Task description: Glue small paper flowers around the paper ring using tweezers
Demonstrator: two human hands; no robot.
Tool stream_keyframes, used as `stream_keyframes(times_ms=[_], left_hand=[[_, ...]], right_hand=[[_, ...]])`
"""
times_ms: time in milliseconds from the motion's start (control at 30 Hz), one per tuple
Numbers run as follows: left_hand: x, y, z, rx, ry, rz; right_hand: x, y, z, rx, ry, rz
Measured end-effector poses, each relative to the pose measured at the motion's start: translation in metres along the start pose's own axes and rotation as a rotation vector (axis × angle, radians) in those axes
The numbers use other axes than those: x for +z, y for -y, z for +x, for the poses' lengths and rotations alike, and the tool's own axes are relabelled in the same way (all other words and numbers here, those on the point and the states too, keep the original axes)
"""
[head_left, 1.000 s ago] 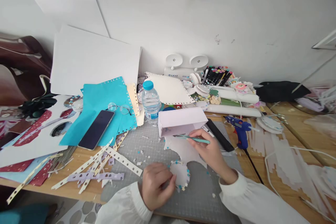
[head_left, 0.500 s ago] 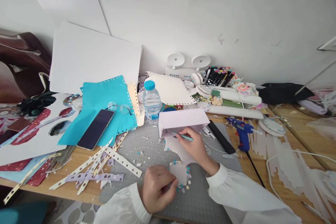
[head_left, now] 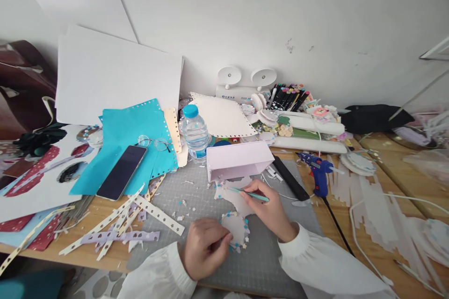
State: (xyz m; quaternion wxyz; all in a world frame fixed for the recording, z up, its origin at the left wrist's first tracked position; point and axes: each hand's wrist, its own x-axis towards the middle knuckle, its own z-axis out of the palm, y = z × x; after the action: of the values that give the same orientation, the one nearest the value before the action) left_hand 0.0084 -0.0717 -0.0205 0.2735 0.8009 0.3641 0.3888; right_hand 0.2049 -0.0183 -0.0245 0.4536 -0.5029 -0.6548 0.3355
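Observation:
My right hand pinches slim teal tweezers, their tip pointing left over a white paper scrap dotted with tiny pieces. In front of the scrap, a round white paper disc lies on the grey cutting mat, its rim trimmed with small blue, white and lilac shapes. My left hand is closed, with thumb and forefinger together at the disc's left edge. Just behind the scrap sits a pale lilac open-fronted box.
A water bottle stands left of the box. Further left lie a phone, glasses, teal sheets and punched paper strips. To the right are a black bar and a blue glue gun with its cord.
My right hand has drawn the tweezers back from the box's open front, toward me and slightly right, over the paper scrap. My left hand stays at the disc. The view has shifted slightly.

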Motion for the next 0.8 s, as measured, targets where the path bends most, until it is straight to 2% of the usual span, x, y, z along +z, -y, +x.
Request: stream_keyframes(times_ms=[200,367,467,533,667,800], left_hand=[[-0.005,-0.001,-0.005,-0.084,-0.084,-0.072],[-0.008,0.002,-0.011,-0.325,-0.185,-0.184],[-0.012,0.005,-0.006,-0.449,-0.26,-0.322],[-0.017,0.005,0.003,-0.501,-0.312,-0.337],[-0.029,0.007,0.026,-0.543,-0.241,-0.239],[-0.032,0.016,0.044,-0.444,-0.108,0.005]], right_hand=[[-0.004,-0.003,0.003,0.048,-0.07,0.039],[-0.002,-0.01,0.002,0.03,-0.071,0.069],[-0.003,-0.012,0.0,-0.006,-0.045,0.075],[-0.003,-0.012,-0.001,-0.043,-0.016,0.078],[-0.004,-0.008,-0.002,-0.153,0.032,0.081],[-0.005,-0.006,-0.004,-0.274,0.039,0.071]])
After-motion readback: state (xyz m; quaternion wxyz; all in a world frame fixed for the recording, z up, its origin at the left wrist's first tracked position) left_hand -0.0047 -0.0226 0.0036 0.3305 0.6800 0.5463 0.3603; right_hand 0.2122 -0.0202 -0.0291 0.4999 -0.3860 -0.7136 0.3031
